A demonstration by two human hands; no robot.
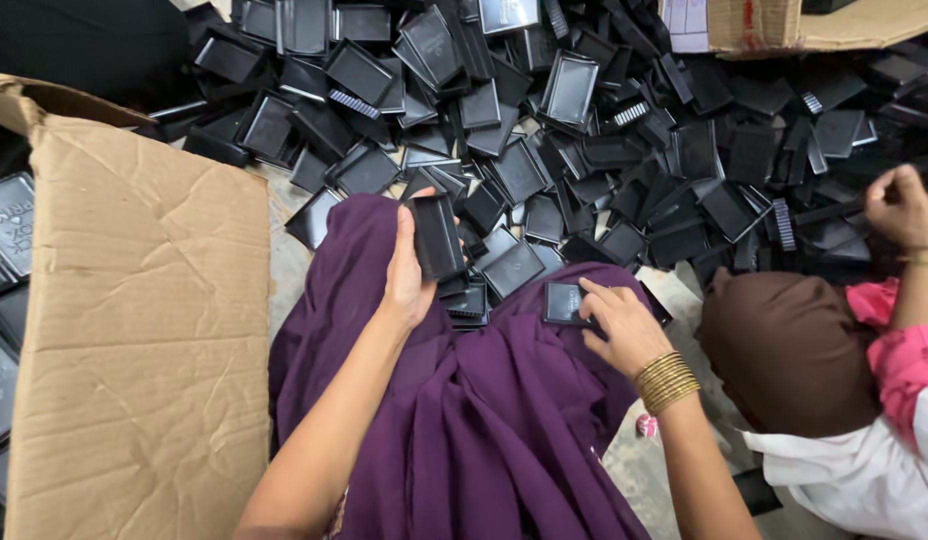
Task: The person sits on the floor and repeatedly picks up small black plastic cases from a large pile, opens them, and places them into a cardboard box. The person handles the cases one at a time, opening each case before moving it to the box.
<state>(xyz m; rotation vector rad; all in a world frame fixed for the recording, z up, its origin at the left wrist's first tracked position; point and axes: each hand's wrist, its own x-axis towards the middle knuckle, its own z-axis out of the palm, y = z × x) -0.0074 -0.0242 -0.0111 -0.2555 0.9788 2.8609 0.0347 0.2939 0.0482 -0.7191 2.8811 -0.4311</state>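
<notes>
The left hand (406,275) is raised over a lap draped in purple cloth (484,420), its fingers (404,232) wrapped narrowly around a small stack of black plastic trays (437,237) held upright on edge — the thumb sits on the near side and the stack stands just above the palm. The right hand (624,325) lies lower, with gold bangles (666,380) at the wrist; its fingers (596,295) press down on a single flat black tray (564,302) resting on the cloth, pinching its near edge, so they are closed on it rather than spread. Between the two sets of fingers, a few more black trays (471,300) lie loose on the lap, close to the upright stack.

Beyond the fingers of both hands spreads a large heap of black trays (604,130), tumbled at every angle, some showing ribbed edges. To the left of the left fingers, well apart, a big cardboard box flap (134,330) lies open, with more trays (4,230) showing at its far side. Another cardboard box (784,22) sits beyond the heap, far up and to the right. To the right of the right fingers a second person in a brown head covering (784,350) and pink sleeve (909,350) reaches a hand (899,205) into the heap — whether that hand grips anything cannot be told
</notes>
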